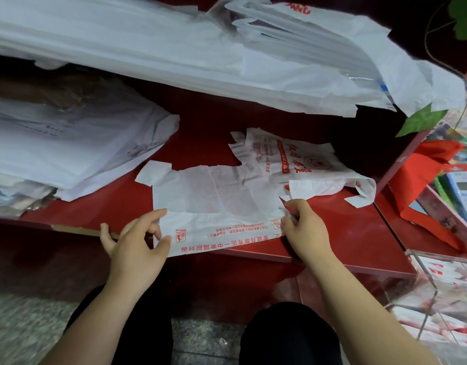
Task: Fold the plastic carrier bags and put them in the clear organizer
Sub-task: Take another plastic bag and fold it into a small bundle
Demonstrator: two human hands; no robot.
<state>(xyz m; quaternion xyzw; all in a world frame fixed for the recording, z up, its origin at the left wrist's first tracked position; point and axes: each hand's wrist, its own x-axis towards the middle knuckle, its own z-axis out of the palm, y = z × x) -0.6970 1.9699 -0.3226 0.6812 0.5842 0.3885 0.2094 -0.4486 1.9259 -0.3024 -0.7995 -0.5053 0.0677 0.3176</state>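
Bag stacks (74, 143) behind flat carrier bag (216, 198)

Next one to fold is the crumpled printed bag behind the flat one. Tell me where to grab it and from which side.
Probably pinch the handle loop at the right end of the printed bag, coming from the right with the right hand. It curls up off the red table there; elsewhere the bag lies flat.

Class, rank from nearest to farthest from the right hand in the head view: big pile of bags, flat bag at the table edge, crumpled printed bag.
1. flat bag: at the table edge, its corner pinched by the right hand.
2. crumpled printed bag: just behind the hand.
3. big pile of bags: across the back.
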